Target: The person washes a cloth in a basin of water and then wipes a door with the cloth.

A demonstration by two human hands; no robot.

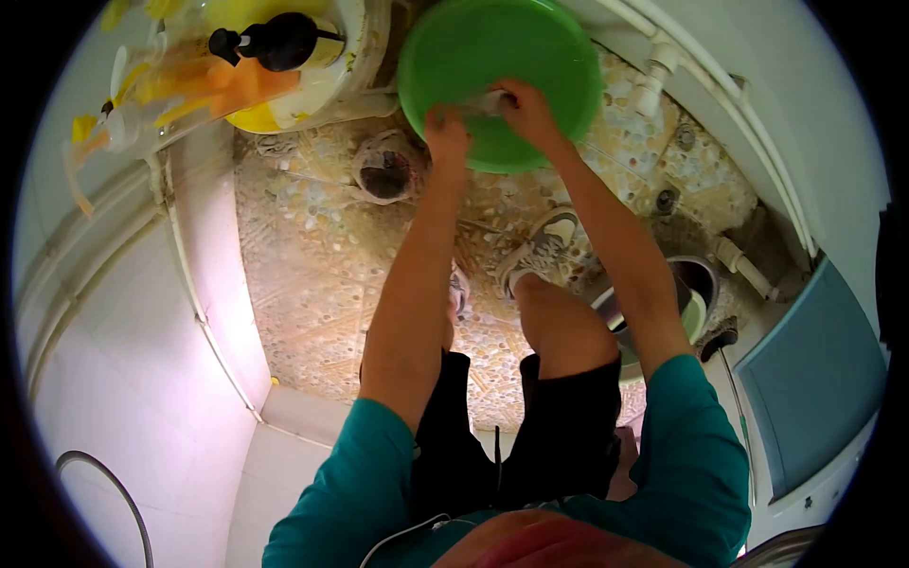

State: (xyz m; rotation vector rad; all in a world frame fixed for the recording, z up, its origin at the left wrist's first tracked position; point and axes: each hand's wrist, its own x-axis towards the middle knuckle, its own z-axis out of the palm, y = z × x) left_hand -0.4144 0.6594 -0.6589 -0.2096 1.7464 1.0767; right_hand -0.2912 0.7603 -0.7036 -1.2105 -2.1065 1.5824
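Note:
A round green basin (559,71) lies at the top centre. Over its near part are both of my hands, with a small, blurred, pale item (490,102) between them. My right hand (526,110) is closed on one end of this item, fingers pinched together. To its left, my left hand (447,134) has its fingers curled, partly smeared by motion; whether they hold the item's other end cannot be made out. What the item is cannot be told.
A black pump bottle (287,42) stands at the upper left beside orange and yellow things. Below is a drain opening (386,170) in the pebble-patterned floor. White pipes (729,95) run along the right wall. Buckets (696,284) and a blue panel (814,374) are at right.

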